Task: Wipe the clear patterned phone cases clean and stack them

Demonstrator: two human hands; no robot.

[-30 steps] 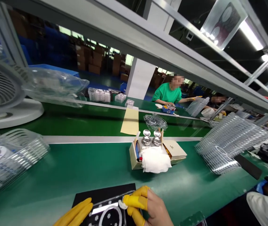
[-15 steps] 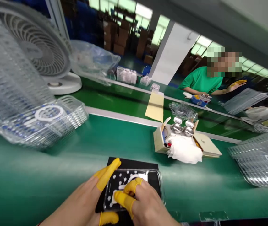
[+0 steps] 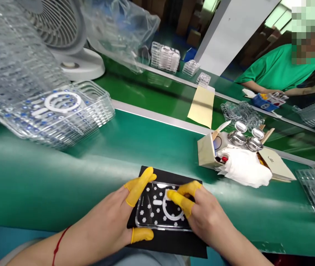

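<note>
In the head view, the clear phone case (image 3: 153,212), half out of sight a second ago, now lies whole on the black mat (image 3: 171,246) on the counter (image 3: 63,173), the grip of the left hand (image 3: 110,221) clamping its edges, that of the right hand (image 3: 205,218) pinching its white ring (image 3: 170,216).

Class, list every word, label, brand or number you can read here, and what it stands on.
No text can be read.
On the cardboard box flap: a dark mark, too small to read.
On the blue packet by the co-worker: print too blurred.
On the clear phone case, between the left hand and right hand: white flowers and a ring, no letters.
</note>
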